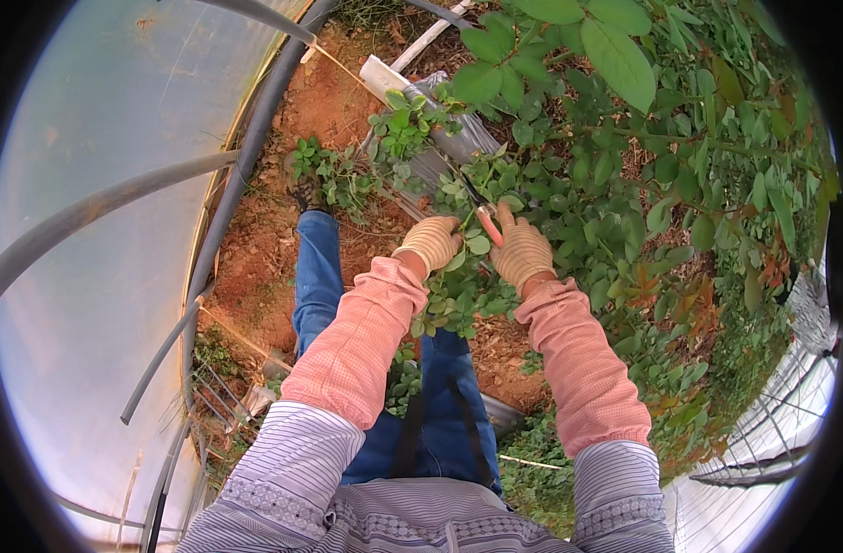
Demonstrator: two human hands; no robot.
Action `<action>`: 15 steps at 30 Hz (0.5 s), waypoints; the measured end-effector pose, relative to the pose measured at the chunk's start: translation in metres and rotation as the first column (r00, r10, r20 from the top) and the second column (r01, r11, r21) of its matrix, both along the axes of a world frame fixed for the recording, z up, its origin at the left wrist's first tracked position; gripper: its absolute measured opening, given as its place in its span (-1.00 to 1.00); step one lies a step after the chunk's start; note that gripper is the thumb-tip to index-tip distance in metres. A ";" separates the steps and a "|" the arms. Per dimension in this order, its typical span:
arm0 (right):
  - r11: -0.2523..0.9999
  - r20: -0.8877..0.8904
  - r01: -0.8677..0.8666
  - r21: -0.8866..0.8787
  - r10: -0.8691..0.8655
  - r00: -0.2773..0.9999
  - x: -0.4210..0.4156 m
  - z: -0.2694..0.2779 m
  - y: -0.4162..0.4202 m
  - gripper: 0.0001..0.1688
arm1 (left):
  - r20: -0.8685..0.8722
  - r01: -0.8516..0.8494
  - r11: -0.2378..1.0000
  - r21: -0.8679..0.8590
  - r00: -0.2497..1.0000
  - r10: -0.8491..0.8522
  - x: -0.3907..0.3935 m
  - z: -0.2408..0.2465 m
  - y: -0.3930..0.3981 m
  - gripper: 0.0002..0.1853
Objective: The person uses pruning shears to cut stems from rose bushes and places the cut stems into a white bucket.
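My right hand [524,250], in a striped cream glove, grips a cutting tool [490,225] with red-orange handles, probably pruning shears. Its dark blades point up and left into the leaves, so their tips are partly hidden. To its left, my left hand [432,243] wears a matching glove. Its fingers curl around a green leafy stem [467,220] close to the tool's handles. Broad rose-like foliage [456,297] spreads below and between both hands.
Dense leafy bushes [622,207] fill the right side. A grey curved pipe [238,166] and plastic sheeting [103,104] bound the left. Silvery-grey film [463,135] and a white trough-like edge [383,76] lie ahead. Reddish soil [256,242] surrounds my jeans-clad leg [318,256].
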State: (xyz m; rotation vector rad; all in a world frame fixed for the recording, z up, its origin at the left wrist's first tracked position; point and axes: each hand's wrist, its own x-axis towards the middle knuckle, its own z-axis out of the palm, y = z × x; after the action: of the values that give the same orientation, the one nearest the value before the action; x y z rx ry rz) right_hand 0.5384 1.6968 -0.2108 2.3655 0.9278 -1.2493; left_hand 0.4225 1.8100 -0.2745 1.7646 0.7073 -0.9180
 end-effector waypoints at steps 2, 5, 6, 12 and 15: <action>0.995 -0.038 0.088 0.044 -0.086 0.996 0.001 0.003 0.000 -0.12 | 0.024 0.038 0.999 0.034 0.999 -0.039 0.001 -0.004 0.000 -0.56; 0.972 -0.059 0.212 0.100 -0.207 0.977 0.005 0.009 -0.006 -0.14 | -0.010 -0.023 1.000 -0.020 1.000 0.023 0.003 -0.004 0.011 -0.60; 0.962 -0.076 0.254 0.098 -0.248 0.966 0.006 0.015 -0.002 -0.14 | -0.063 -0.011 1.000 -0.006 0.998 0.010 0.004 -0.007 0.016 -0.62; 0.989 -0.069 0.088 0.120 -0.080 0.994 0.007 0.012 -0.011 -0.15 | -0.081 0.291 0.929 0.227 0.957 -0.280 0.008 -0.039 0.021 -0.68; 0.994 -0.025 0.029 0.103 -0.027 0.999 -0.001 -0.008 -0.024 -0.16 | -0.149 0.313 0.924 0.220 0.947 -0.285 0.014 -0.054 0.005 -0.65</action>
State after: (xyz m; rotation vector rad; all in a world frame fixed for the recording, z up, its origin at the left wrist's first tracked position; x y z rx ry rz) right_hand 0.5375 1.6726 -0.2185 2.4557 0.9924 -1.2706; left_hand 0.4367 1.8153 -0.3281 2.0895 0.6536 -1.1875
